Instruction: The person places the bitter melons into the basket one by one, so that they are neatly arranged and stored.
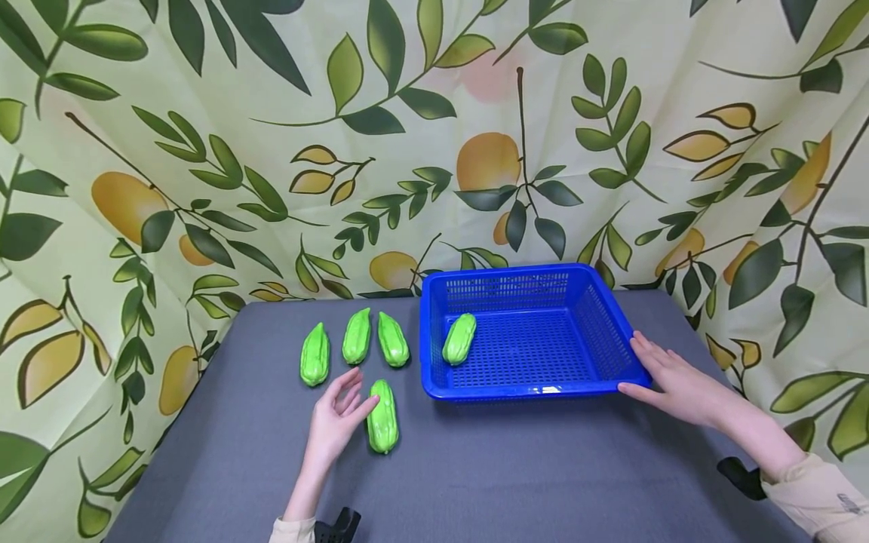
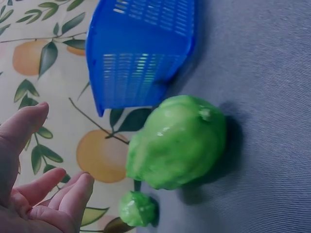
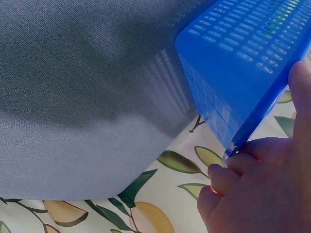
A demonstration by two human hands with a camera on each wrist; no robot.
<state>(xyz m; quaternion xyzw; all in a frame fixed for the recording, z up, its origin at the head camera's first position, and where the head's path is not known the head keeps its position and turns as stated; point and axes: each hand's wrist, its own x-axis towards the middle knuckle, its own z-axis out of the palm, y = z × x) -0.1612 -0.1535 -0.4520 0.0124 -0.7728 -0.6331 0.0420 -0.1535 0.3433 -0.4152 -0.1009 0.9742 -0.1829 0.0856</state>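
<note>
Gap between 4 gourds [image 1: 384, 422] and basket rim [image 1: 489, 393]

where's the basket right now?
Head view: the basket is on the table, right of centre, between the loose gourds on its left and the right hand on its right rim.

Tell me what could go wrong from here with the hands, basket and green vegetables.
The left hand is beside the nearest green vegetable without gripping it; its glossy, rounded surface might roll or slip when pinched.

The right hand touches the blue basket around its near right corner; a firm push there might shift or tilt it.

The green vegetable inside the basket lies near the left wall, so such a jolt might roll it.
</note>
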